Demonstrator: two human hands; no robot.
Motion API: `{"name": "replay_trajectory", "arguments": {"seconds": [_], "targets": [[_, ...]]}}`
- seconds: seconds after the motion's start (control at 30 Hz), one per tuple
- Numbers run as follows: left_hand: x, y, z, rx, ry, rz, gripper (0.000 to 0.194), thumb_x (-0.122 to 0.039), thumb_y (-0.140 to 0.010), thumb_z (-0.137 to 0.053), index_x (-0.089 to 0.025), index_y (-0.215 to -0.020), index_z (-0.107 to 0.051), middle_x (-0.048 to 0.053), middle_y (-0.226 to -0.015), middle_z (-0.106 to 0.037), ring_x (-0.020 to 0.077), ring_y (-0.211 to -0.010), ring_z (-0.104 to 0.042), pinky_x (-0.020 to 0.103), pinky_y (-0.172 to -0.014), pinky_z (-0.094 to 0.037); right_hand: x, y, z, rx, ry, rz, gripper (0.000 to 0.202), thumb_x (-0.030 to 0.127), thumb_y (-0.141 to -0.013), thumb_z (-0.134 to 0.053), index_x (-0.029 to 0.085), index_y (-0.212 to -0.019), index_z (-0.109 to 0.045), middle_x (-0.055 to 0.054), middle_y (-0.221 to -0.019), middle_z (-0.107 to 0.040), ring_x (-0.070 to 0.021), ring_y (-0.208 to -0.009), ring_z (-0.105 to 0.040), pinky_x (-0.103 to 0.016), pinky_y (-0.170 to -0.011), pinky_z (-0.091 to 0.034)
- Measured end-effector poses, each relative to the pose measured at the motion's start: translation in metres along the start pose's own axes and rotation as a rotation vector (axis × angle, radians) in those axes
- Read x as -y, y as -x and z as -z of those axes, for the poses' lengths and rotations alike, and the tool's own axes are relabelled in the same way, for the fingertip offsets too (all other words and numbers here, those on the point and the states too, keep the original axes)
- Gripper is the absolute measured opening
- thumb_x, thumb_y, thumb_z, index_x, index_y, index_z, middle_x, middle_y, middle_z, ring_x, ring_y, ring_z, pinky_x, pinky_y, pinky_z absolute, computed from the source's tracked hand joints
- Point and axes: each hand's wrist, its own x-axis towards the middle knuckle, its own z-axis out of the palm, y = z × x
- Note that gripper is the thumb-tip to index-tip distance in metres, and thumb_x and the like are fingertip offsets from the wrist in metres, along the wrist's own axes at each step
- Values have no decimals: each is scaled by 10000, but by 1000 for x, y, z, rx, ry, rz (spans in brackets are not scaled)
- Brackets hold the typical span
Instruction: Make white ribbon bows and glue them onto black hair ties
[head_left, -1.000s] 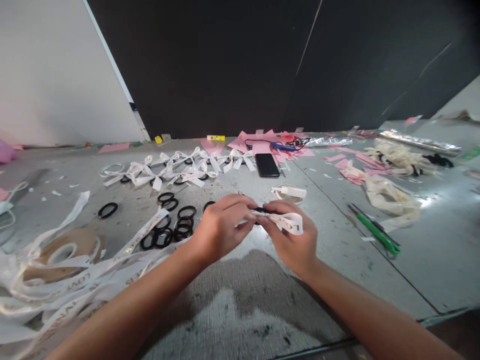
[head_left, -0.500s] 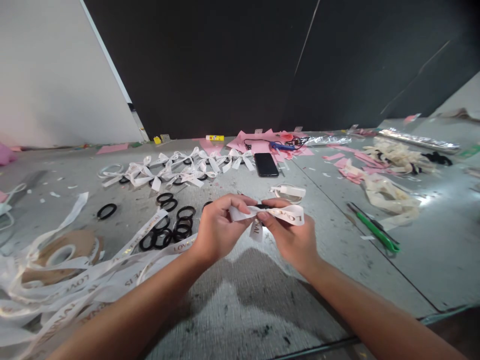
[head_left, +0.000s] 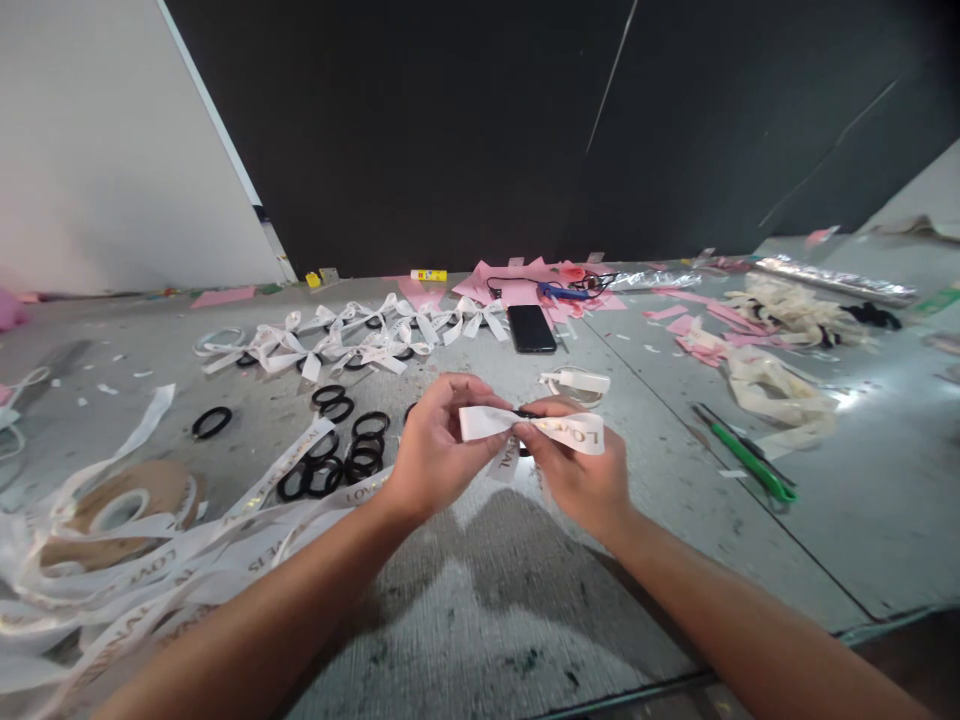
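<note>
Between my hands is a white ribbon bow with gold lettering, tied on a black hair tie that is mostly hidden behind it. My left hand is closed on the bow's left loop, thumb in front and fingers behind. The thumb of my right hand presses near the knot while its fingers curl behind the right loop. A lettered ribbon tail hangs below the knot. Left of my hands lie several loose black hair ties, with long printed ribbon strips nearer to me.
Finished white bows lie in a cluster toward the back. Beyond my hands are a black phone and a white corded item. A green-handled tool lies right; a ribbon roll lies left. Pink scraps line the wall.
My left fingers have shifted slightly on the bow, and its left loop now shows flatter and wider. The right hand stays at the knot.
</note>
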Motion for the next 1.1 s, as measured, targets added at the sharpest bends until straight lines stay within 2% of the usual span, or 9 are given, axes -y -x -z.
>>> {"name": "replay_trajectory", "arguments": {"seconds": [0.17,0.33,0.5,0.6,0.67,0.77,0.83,0.97,1.1], "targets": [[3,0,2,-3,-40,23,302,-125,-684,-732,-180,-912,-543,31,-864,-679,138,-747,-649,237,-606,-521,-2,2,-1,-16,4,-13,64,249,-858,-679,223,-917,-675,-6,-859,-714,-150,-778,-680,-261,-691,-526],[3,-1,3,-8,-147,18,240,-135,-692,-714,-174,-888,-580,30,-873,-659,138,-747,-623,250,-613,-499,-3,2,-1,3,24,-63,89,298,-854,-675,221,-898,-681,10,-754,-696,-133,-616,-632,-249,-560,-486],[0,-1,5,24,-117,67,253,-169,-699,-717,-177,-902,-567,41,-891,-663,145,-748,-625,255,-614,-503,0,0,0,28,-52,-113,83,300,-838,-685,222,-868,-688,1,-797,-710,-146,-709,-663,-263,-649,-519],[2,-1,8,126,-11,119,360,-197,-715,-731,-182,-1014,-531,62,-985,-665,151,-783,-641,264,-642,-527,1,-3,2,43,-109,-176,104,321,-824,-698,221,-851,-696,-2,-773,-712,-154,-698,-661,-270,-634,-522],[4,-1,9,185,24,152,414,-212,-725,-742,-184,-1067,-510,55,-968,-666,143,-764,-647,267,-653,-538,0,-4,2,56,-156,-238,119,337,-820,-705,220,-842,-705,-1,-733,-707,-155,-669,-653,-273,-608,-517],[9,-2,10,188,5,178,381,-229,-742,-747,-181,-1038,-512,22,-863,-663,132,-720,-651,272,-661,-545,-5,-4,0,51,-226,-336,148,358,-800,-731,213,-831,-718,-1,-696,-705,-155,-643,-642,-273,-591,-506],[13,-4,10,184,-19,163,339,-238,-750,-742,-175,-1004,-527,28,-863,-670,147,-754,-663,292,-687,-550,-9,-2,-3,45,-271,-396,179,373,-780,-753,203,-827,-721,-12,-728,-720,-164,-685,-655,-284,-633,-513],[16,-7,13,182,-179,98,313,-263,-775,-717,-167,-1025,-556,65,-923,-679,179,-812,-661,328,-721,-545,-17,-3,-7,36,-426,-549,261,413,-745,-782,192,-865,-715,-24,-780,-736,-174,-724,-672,-298,-680,-519],[6,-5,25,95,-561,125,423,-295,-770,-711,-160,-1139,-555,111,-1055,-660,183,-755,-635,335,-661,-523,-29,-31,-8,55,-477,-765,354,433,-677,-820,181,-898,-706,-33,-820,-745,-191,-727,-685,-302,-663,-529]]}}
